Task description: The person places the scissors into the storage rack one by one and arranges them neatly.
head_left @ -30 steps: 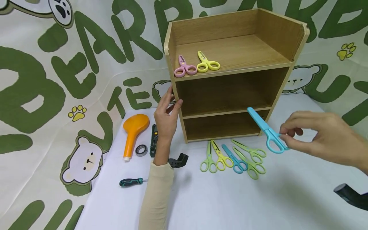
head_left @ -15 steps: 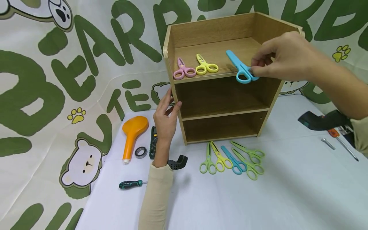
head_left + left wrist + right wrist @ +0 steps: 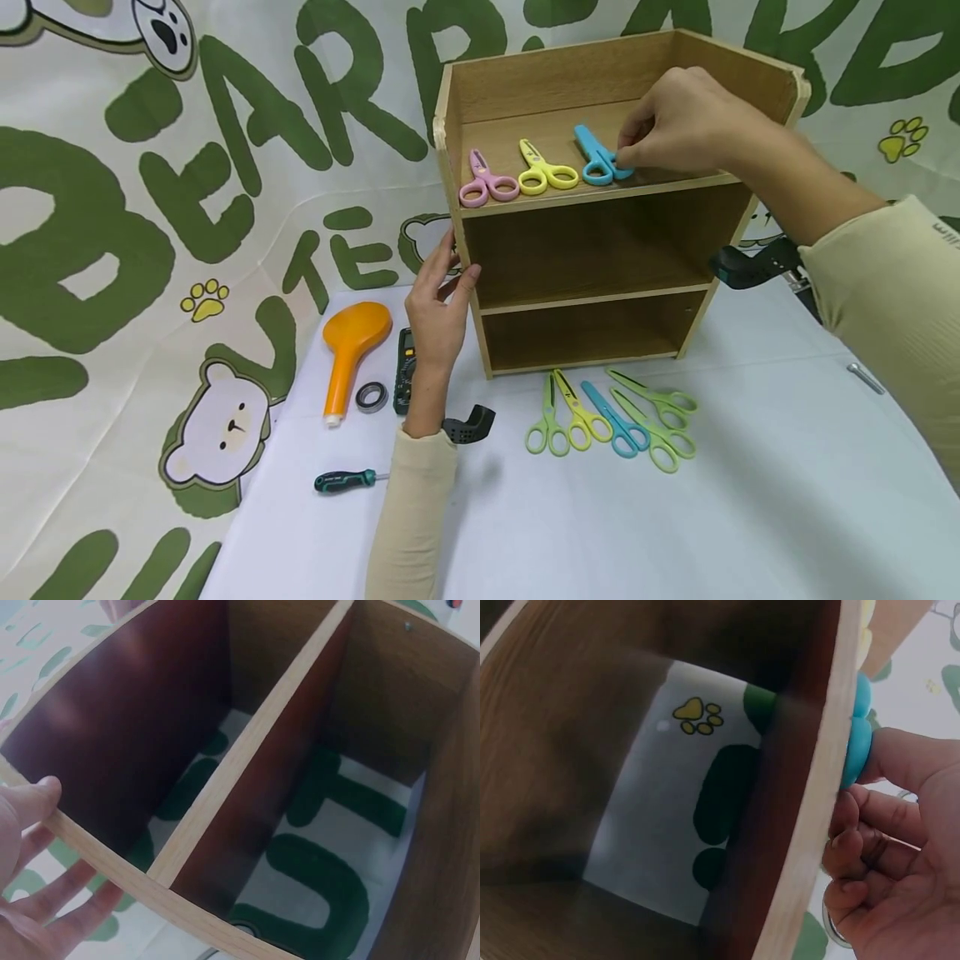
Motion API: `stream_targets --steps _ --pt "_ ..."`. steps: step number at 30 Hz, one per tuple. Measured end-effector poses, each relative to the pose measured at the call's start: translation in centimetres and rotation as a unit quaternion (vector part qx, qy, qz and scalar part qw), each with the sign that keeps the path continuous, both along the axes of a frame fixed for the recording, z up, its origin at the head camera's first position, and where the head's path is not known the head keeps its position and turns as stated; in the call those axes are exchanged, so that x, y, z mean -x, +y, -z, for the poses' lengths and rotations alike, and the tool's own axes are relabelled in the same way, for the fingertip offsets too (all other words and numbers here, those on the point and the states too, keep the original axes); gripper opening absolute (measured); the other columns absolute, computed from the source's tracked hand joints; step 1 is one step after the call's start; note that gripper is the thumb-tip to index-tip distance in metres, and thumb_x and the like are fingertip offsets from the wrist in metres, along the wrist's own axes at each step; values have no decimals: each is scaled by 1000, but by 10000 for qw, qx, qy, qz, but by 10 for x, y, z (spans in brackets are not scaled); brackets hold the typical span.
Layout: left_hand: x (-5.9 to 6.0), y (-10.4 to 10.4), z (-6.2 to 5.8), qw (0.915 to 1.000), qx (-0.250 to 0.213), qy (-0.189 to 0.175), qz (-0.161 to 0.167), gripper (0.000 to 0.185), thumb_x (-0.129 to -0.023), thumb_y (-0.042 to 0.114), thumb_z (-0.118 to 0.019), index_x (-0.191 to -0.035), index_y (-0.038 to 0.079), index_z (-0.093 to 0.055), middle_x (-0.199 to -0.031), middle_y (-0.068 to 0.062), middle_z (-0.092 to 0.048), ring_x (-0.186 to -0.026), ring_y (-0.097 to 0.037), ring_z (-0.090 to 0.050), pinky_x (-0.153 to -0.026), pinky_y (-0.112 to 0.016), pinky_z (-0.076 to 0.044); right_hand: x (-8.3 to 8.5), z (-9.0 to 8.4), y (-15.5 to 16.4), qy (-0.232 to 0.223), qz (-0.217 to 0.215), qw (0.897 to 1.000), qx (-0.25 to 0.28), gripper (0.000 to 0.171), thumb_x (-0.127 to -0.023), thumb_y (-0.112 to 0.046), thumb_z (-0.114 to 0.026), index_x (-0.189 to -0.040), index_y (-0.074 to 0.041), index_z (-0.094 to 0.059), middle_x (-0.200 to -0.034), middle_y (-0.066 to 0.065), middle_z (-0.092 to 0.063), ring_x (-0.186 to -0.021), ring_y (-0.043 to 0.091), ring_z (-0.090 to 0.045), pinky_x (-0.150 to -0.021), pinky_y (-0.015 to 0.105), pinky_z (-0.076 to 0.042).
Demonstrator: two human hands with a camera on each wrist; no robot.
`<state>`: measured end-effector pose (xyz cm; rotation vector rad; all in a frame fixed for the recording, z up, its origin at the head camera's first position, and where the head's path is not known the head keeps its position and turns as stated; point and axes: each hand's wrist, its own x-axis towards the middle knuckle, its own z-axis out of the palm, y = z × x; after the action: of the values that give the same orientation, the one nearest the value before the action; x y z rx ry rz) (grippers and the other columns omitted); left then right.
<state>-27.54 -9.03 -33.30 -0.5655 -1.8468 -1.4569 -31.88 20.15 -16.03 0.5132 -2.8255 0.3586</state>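
Observation:
My right hand (image 3: 686, 125) pinches the handle of a pair of blue scissors (image 3: 595, 154) on the top shelf of a small wooden shelf unit (image 3: 562, 79). In the right wrist view, the blue loops of the scissors (image 3: 861, 746) poke past the board's front edge, thumb and fingertips at them. Left of them on that shelf lie yellow scissors (image 3: 538, 171) and pink scissors (image 3: 480, 172), handles toward the front. My left hand (image 3: 437, 312) grips the unit's left side panel; the left wrist view has the thumb over the front edge and the other fingers (image 3: 82, 919) along the outside.
Below the unit, several green, yellow and blue scissors (image 3: 611, 417) lie in a row on the white table. To the left are an orange paddle-shaped thing (image 3: 356, 333), a black tape roll (image 3: 371, 397), a multimeter (image 3: 403, 367) and a screwdriver (image 3: 343, 482). A bolt (image 3: 865, 377) lies at right.
My right hand has carried the blue scissors from over the table's right side up and left onto the top shelf beside the yellow pair. The left hand has stayed on the side panel.

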Motion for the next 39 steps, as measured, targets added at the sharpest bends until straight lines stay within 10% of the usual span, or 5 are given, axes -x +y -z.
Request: stream_targets --steps 9,21,29,39 --pt "10 -2 8 10000 -40 81 40 54 -93 -1 -69 -143 -2 -51 -140 -20 -56 -114 -35 -62 -90 -54 -55 -2 9 2 35 29 9999 114 35 -100 -26 -56 -112 3 -72 -95 18 -67 -86 29 -52 -67 35 -43" --pt "29 -7 25 9999 61 90 59 56 -95 19 -70 -148 17 -52 -142 0 -57 -116 -19 -61 -92 -40 -57 -69 40 26 1764 -936 9796 230 9 -93 -9 -69 -98 -4 -74 -85 6 -65 -72 15 -44 -59 21 -33" --pt "22 -5 19 10000 -33 48 24 55 -93 5 -70 -145 4 -52 -140 -15 -57 -114 -30 -62 -90 -52 -56 -110 124 43 1426 -1640 9747 523 19 -77 0 -81 -90 -13 -74 -83 -10 -64 -73 6 -53 -53 11 -43" --pt "0 1 0 10000 -16 -20 22 53 -93 -1 -68 -143 -3 -51 -137 -20 -58 -114 -32 -62 -92 -51 -55 -118 244 72 215 -1292 9904 450 20 -77 -4 -84 -91 -15 -75 -86 -14 -62 -76 7 -57 -61 24 -54"
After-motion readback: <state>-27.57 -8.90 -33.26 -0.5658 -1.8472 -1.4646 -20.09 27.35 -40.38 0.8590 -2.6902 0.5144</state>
